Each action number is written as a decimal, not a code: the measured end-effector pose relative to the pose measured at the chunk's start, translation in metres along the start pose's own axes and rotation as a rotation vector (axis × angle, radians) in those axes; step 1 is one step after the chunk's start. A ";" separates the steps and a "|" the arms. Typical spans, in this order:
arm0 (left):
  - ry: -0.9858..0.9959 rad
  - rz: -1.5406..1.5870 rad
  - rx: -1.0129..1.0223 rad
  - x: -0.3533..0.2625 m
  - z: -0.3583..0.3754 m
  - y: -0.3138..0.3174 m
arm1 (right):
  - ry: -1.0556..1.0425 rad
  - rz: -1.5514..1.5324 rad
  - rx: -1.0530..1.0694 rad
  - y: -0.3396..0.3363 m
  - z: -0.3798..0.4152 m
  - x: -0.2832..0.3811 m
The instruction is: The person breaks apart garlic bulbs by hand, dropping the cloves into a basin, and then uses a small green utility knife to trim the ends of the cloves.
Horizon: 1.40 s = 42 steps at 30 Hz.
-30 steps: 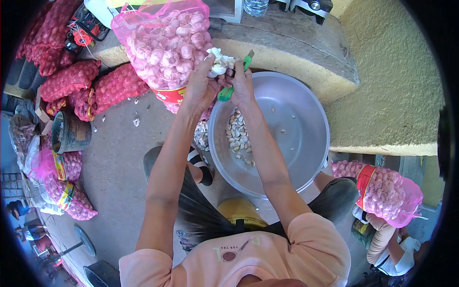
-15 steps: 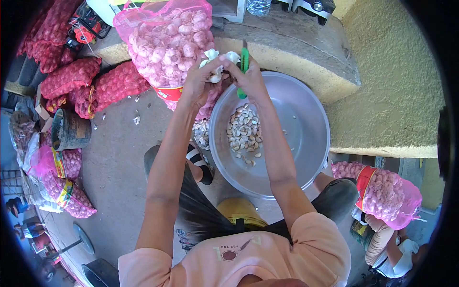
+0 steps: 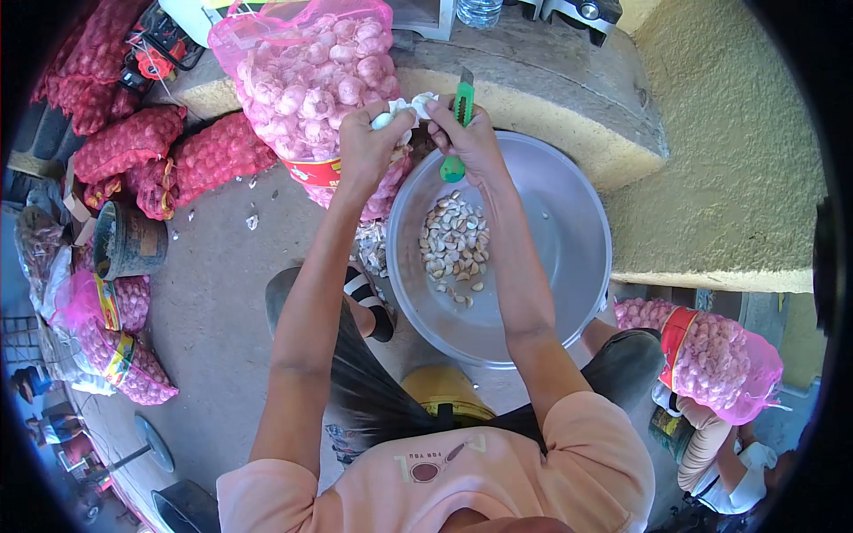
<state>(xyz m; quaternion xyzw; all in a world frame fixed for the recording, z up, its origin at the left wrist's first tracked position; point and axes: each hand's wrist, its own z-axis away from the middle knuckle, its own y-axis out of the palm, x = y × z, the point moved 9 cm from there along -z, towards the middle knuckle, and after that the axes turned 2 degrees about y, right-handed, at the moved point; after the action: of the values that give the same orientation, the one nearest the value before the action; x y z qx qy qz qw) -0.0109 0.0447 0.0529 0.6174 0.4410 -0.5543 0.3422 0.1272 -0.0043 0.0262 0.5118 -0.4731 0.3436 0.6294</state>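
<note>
My left hand (image 3: 368, 147) is closed round white garlic pieces (image 3: 382, 120), above the lower part of a pink mesh sack of garlic (image 3: 311, 89). Close beside it, my right hand (image 3: 466, 142) holds a green box cutter (image 3: 463, 105), blade pointing up and away, and pinches a bit of white garlic (image 3: 425, 104) between thumb and finger. Under my right forearm stands a wide grey basin (image 3: 569, 178), with a pile of loose cloves (image 3: 453, 235) on its left side.
Red mesh sacks (image 3: 222, 155) and a dark bucket (image 3: 131, 242) stand at the left. Garlic peelings (image 3: 371, 247) lie left of the basin. A concrete ledge (image 3: 569, 98) runs behind it. Another garlic sack (image 3: 711, 360) and a seated person (image 3: 733, 466) are at the right.
The garlic between my hands has been pulled further apart, and my right hand has shifted slightly right. The box cutter has tilted and moved a little to the right.
</note>
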 end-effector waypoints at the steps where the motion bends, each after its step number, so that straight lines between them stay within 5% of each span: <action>1: 0.000 0.000 0.001 -0.002 0.000 0.001 | 0.024 0.014 0.008 0.001 0.001 0.000; 4: 0.039 -0.072 -0.011 -0.010 0.002 0.002 | 0.116 -0.135 0.092 0.006 0.002 -0.009; 6: -0.131 0.293 0.007 -0.001 0.004 0.008 | 0.181 -0.299 0.170 0.012 0.002 -0.016; 8: -0.146 0.276 0.000 -0.006 0.004 0.005 | 0.159 -0.341 0.248 0.018 0.003 -0.014; 15: -0.122 0.281 0.050 -0.001 0.000 0.001 | 0.142 -0.410 0.206 0.029 0.007 -0.004; 30: -0.160 0.246 0.143 -0.013 0.007 0.006 | -0.111 0.322 -0.052 0.009 0.018 0.038; 36: -0.012 0.157 0.092 -0.017 0.003 0.002 | -0.022 0.278 0.014 0.005 0.016 0.028; 42: -0.112 0.256 0.020 -0.014 0.004 -0.003 | -0.003 -0.116 0.162 0.018 0.014 0.008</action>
<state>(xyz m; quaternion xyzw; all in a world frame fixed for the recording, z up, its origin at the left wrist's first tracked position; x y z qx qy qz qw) -0.0154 0.0397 0.0664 0.6401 0.3334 -0.5440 0.4280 0.1103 -0.0137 0.0399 0.5879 -0.4143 0.3431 0.6042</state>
